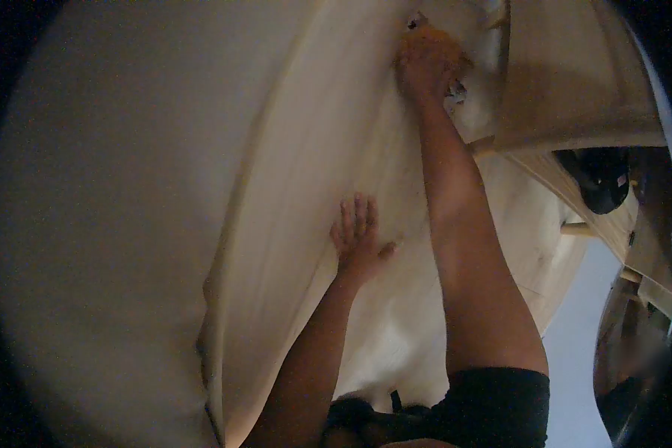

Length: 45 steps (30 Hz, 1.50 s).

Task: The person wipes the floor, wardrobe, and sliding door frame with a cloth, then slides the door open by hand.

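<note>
Stretched far forward, my right hand [425, 71] is closed on an orange cloth [437, 45], pressed against the pale wooden surface [321, 134] near the top of the view. Parts of the cloth stick out past the fingers, and its edges look dark and patterned. My left hand [361, 233] lies flat on the same wooden surface, lower and further left, with its fingers spread and nothing in it.
A wooden panel [575, 82] stands at the upper right, with a short wooden peg [577, 229] lower down. A black object [605, 179] hangs beneath it. At the right edge, another person [627, 358] is partly visible and blurred.
</note>
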{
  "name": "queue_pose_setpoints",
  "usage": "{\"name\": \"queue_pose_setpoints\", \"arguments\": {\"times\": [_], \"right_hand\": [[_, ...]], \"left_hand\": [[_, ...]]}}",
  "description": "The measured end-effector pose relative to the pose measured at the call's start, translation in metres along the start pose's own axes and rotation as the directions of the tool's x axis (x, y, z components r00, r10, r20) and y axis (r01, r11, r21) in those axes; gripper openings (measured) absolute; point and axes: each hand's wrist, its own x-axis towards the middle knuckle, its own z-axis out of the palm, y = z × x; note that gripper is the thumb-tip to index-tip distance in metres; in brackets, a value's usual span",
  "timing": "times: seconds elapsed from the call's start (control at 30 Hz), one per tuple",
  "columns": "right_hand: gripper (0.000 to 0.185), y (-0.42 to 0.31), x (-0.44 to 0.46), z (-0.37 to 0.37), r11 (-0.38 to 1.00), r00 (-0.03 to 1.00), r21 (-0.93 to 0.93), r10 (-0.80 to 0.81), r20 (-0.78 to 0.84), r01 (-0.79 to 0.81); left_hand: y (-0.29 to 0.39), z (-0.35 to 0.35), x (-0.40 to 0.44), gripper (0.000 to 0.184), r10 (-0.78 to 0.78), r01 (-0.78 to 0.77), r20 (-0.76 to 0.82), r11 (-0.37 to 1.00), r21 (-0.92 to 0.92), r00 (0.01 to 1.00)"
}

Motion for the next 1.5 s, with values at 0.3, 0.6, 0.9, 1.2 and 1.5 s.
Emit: {"name": "queue_pose_setpoints", "arguments": {"times": [0.3,0.6,0.9,1.2,1.5], "right_hand": [[0.057,0.000,-0.204,-0.049,0.916,0.889,0.043,-0.398,0.225,0.399],[0.051,0.006,-0.083,-0.058,0.909,0.875,-0.049,-0.382,0.297,0.414],[0.090,0.104,-0.216,-0.195,0.969,0.690,-0.245,0.199,0.696,-0.032],[0.107,0.134,-0.219,-0.148,0.973,0.571,-0.214,0.127,0.811,0.087],[0.108,0.119,-0.220,-0.173,0.973,0.456,-0.225,0.180,0.871,0.047]], "left_hand": [[0.000,-0.019,-0.002,0.104,-0.087,0.066,0.151,0.988,0.140,0.985],[0.006,-0.016,0.004,0.105,-0.101,0.094,0.057,0.990,0.109,0.993],[0.011,-0.020,-0.001,0.107,-0.098,0.095,0.084,0.995,0.035,0.992],[0.012,-0.023,0.007,0.102,-0.123,0.122,0.163,0.992,0.021,0.979],[0.072,-0.064,0.141,0.060,0.277,-0.247,-0.405,0.961,0.125,0.872]]}}
